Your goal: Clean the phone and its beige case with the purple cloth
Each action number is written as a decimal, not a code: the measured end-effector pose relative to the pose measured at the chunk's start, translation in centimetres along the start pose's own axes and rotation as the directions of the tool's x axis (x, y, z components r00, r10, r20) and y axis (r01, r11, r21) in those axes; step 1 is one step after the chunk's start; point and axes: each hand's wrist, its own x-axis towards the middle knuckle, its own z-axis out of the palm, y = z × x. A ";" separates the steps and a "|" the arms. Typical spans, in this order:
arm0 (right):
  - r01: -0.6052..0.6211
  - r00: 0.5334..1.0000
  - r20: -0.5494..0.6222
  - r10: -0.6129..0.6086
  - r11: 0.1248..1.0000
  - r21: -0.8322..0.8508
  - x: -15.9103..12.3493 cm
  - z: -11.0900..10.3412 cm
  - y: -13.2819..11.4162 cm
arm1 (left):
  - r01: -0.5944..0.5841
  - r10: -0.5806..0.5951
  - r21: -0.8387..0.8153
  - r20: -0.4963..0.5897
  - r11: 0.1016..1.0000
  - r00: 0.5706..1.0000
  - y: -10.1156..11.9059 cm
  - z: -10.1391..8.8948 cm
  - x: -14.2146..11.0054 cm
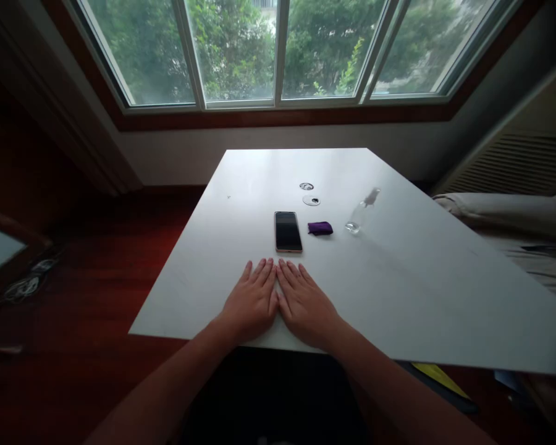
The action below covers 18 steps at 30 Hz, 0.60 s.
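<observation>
Palm down on the white table [204,272], my left hand [252,300] lies flat with its fingers stretched forward. My right hand [303,303] rests flat beside it, thumbs and index fingertips touching or nearly so. Neither holds anything. Just beyond the fingertips lies a smartphone [288,232] with a dark screen facing up. To its right is a small folded purple cloth [320,228]. Farther right, a clear spray bottle [362,211] appears to lie on its side or lean; I cannot tell which. Behind the phone are two small round flat items, one silvery [306,186] and one whitish with a dark spot [311,201].
A window [278,108] with trees outside spans the wall behind the table. Cables [28,284] lie on the red wooden floor [97,296] at left. A bed or sofa with pale fabric [482,213] stands at right. Something yellow [440,378] shows under the table's near edge.
</observation>
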 end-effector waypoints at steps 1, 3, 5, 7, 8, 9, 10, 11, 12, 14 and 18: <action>-0.003 1.000 0.000 0.003 1.000 0.004 0.0 0.1 0.0 | -0.002 0.002 0.001 0.000 1.000 1.000 0.0 0.1 0.0; -0.008 1.000 -0.002 0.008 1.000 0.017 -0.1 0.1 0.1 | -0.008 0.008 0.006 -0.001 1.000 1.000 0.0 0.2 -0.1; -0.010 1.000 -0.005 0.010 0.999 0.031 -0.2 0.1 0.1 | -0.012 0.012 0.013 -0.004 1.000 1.000 0.0 0.2 -0.1; -0.010 1.000 -0.006 0.010 0.999 0.041 -0.2 0.0 0.1 | -0.013 0.014 0.020 -0.007 1.000 1.000 0.1 0.3 -0.1; -0.010 1.000 -0.008 0.011 0.999 0.045 -0.3 0.0 0.1 | -0.013 0.014 0.023 -0.009 1.000 1.000 0.1 0.3 -0.1; -0.011 1.000 -0.009 0.011 0.999 0.046 -0.3 -0.1 0.1 | -0.014 0.015 0.026 -0.010 1.000 1.000 0.2 0.2 -0.1; -0.010 1.000 -0.010 0.010 0.999 0.046 -0.3 -0.1 0.1 | -0.016 0.016 0.028 -0.012 0.999 1.000 0.2 0.2 -0.1; -0.009 1.000 -0.012 0.010 0.999 0.045 -0.3 -0.2 0.1 | -0.018 0.018 0.029 -0.015 0.999 1.000 0.2 0.1 -0.1; -0.007 1.000 -0.013 0.007 0.999 0.043 -0.4 -0.2 0.1 | -0.020 0.021 0.030 -0.017 0.999 1.000 0.3 0.0 -0.1; 0.000 1.000 -0.010 0.000 0.999 0.039 -0.4 -0.1 0.2 | -0.025 0.025 0.030 -0.021 0.999 0.999 0.3 -0.1 -0.2; 0.009 1.000 -0.012 -0.009 0.999 0.030 -0.4 0.0 0.2 | -0.025 0.025 0.023 -0.027 0.999 0.999 0.2 0.2 -0.2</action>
